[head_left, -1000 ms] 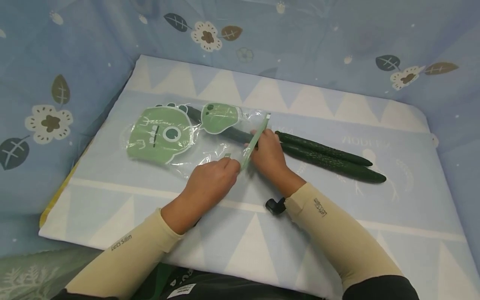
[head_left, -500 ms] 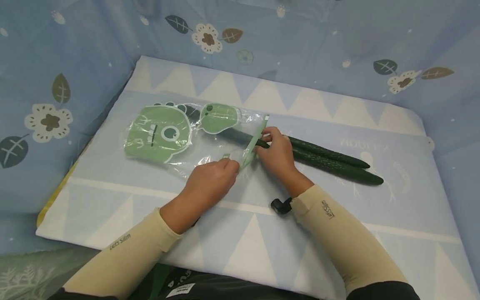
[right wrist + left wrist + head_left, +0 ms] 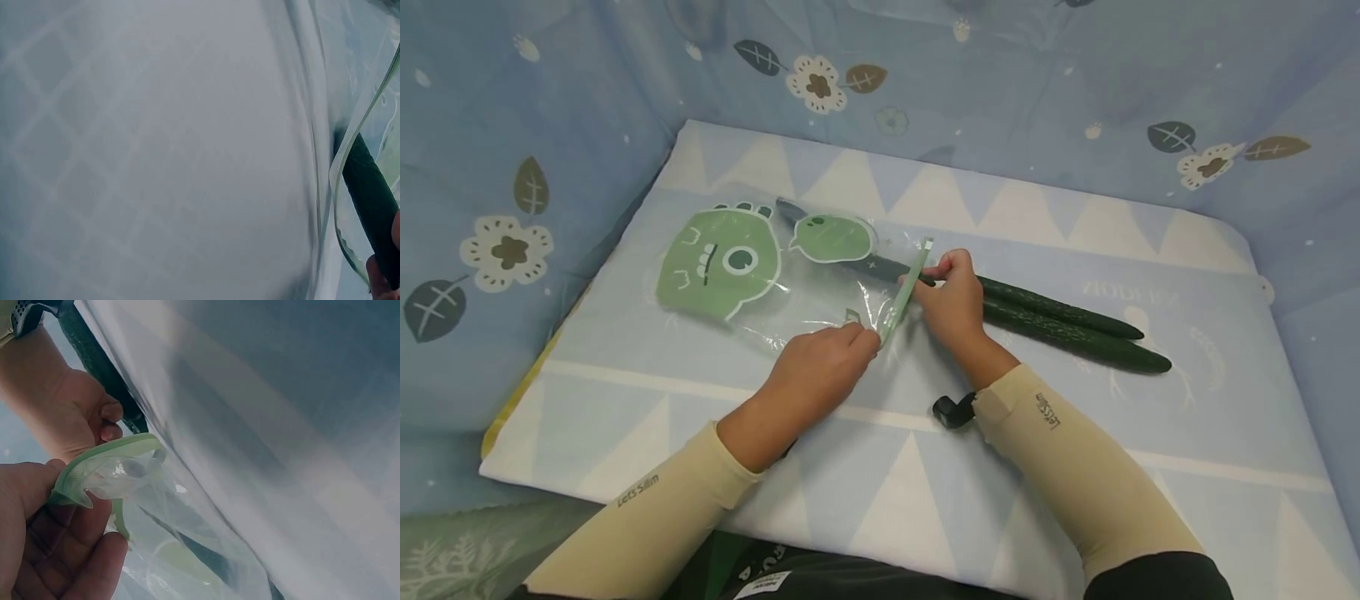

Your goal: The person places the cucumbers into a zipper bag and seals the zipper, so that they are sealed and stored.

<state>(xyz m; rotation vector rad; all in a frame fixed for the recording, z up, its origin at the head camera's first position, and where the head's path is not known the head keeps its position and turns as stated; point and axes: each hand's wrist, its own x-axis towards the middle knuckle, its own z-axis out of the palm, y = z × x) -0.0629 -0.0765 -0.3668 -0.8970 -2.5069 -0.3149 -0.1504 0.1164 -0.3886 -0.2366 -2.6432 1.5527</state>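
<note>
A clear bag (image 3: 805,300) with green monster prints lies flat, its green zip strip (image 3: 901,298) facing right. My left hand (image 3: 827,358) pinches the near end of that strip; in the left wrist view the thumb and fingers (image 3: 87,550) grip the green edge. One dark green cucumber (image 3: 887,268) lies mostly inside the bag, its right end at the bag's mouth. My right hand (image 3: 953,304) holds this end between thumb and fingers; the right wrist view shows fingertips (image 3: 378,275) against the cucumber (image 3: 369,187). Two more cucumbers (image 3: 1067,333) lie side by side, partly hidden behind the right hand.
The pale blue and white patterned cloth (image 3: 880,500) covers the table. Blue floral curtains (image 3: 1000,83) stand around its back and sides. A black camera mount (image 3: 953,411) sits at the right wrist.
My right hand has shifted slightly right from the strip, its fingers now at the cucumber's end. The bag's top film has settled a little. My left hand stays on the strip.
</note>
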